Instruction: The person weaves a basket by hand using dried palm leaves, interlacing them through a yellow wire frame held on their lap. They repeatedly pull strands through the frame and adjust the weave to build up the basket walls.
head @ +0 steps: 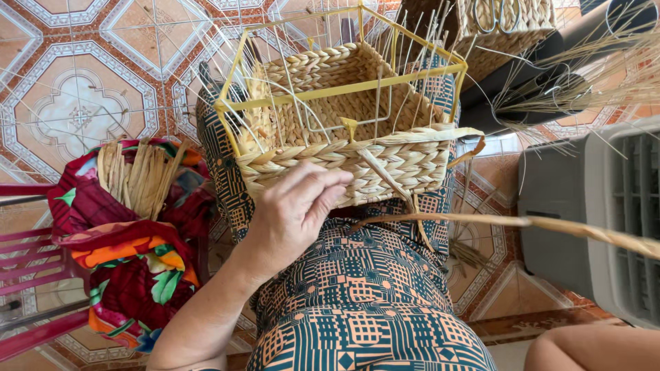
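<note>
**So, half-woven basket sitting on the lap**

Basically the basket [344, 130] rests on the person's lap, on the patterned dress [364, 295], just above centre frame. It's braided straw built around a yellow wire frame [412, 77], with thin wire uprights poking out the top.

Left hand [292, 216] is pressed against the near wall of the basket, fingers bent and close together, tips touching the braid. Can't tell if it's pinching a strand or just steadying the thing.

Right hand isn't in the shot, only a bit of bare arm down at 5 o'clock, so no idea what those fingers are up to. One long flat strand [522, 223] runs from the basket's near wall out toward 3 o'clock and off the edge.

Around it: a bundle of dry straw [141, 175] lying on colourful cloth [130, 254] at 9 o'clock, a grey plastic box [598, 213] at 3 o'clock, more loose straw at 1 o'clock, and a second woven basket [505, 27] at 12-ish. Tiled floor [75, 103] underneath.
</note>
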Motion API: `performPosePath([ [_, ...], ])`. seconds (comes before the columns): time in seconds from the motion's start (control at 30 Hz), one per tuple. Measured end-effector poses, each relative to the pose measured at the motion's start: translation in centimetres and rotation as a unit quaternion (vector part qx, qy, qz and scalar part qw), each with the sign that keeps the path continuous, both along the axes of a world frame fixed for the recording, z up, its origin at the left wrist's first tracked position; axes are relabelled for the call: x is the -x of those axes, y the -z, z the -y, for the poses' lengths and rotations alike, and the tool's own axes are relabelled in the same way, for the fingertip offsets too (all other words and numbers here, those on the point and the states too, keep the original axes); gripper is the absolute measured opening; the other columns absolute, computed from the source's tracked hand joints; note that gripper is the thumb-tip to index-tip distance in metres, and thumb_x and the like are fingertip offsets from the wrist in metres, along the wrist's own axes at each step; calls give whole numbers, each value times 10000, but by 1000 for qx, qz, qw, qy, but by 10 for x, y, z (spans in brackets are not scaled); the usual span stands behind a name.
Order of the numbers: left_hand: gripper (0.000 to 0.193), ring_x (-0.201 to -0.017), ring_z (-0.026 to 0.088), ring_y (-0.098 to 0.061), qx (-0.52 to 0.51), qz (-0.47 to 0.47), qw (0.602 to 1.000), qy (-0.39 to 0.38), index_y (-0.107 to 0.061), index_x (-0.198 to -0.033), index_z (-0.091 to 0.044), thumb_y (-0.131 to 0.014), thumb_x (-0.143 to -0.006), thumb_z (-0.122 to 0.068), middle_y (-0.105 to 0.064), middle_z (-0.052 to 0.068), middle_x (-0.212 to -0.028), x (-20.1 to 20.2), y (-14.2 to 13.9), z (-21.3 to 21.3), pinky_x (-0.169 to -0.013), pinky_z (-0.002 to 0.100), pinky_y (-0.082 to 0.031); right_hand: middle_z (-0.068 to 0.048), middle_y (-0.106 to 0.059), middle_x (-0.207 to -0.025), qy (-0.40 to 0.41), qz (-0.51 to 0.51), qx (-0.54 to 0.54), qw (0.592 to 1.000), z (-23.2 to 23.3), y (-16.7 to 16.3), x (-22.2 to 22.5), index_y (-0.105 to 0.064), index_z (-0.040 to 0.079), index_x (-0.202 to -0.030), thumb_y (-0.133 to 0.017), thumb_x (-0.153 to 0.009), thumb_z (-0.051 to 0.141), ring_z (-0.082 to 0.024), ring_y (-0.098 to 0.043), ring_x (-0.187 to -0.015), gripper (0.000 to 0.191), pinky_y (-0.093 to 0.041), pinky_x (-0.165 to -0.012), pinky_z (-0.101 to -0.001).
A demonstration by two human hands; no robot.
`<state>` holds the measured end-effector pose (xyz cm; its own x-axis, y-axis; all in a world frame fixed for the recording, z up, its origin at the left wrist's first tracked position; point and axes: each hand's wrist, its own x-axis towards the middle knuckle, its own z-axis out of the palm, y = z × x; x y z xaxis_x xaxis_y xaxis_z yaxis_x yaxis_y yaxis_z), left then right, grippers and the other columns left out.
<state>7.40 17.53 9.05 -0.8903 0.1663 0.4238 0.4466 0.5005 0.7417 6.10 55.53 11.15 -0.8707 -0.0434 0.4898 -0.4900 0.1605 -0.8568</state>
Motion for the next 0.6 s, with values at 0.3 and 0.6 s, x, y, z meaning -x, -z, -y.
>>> performPosePath([
  [0.3, 249, -820, 189, -638, 119, -114, 983, -83, -699, -1166, -15, -784, -936, -58, -599, 55, -915, 33, -5, -29, -746, 318, -592, -100, -692, -990, 53, -24, -214, 975, 32, -46, 11, -722, 29, -1169, -786, -930, -24, -150, -670, -833, 253, -534, -704, -236],
  [0.6, 239, -907, 221, -602, 124, -138, 977, -105, -677, -1088, -62, -814, -894, -36, -567, 39, -958, 39, -6, -45, -830, 350, -555, -98, -693, -1013, -66, -35, -278, 958, 126, 1, 49, -677, 23, -1142, -789, -918, 5, -174, -697, -883, 251, -563, -751, -301],
])
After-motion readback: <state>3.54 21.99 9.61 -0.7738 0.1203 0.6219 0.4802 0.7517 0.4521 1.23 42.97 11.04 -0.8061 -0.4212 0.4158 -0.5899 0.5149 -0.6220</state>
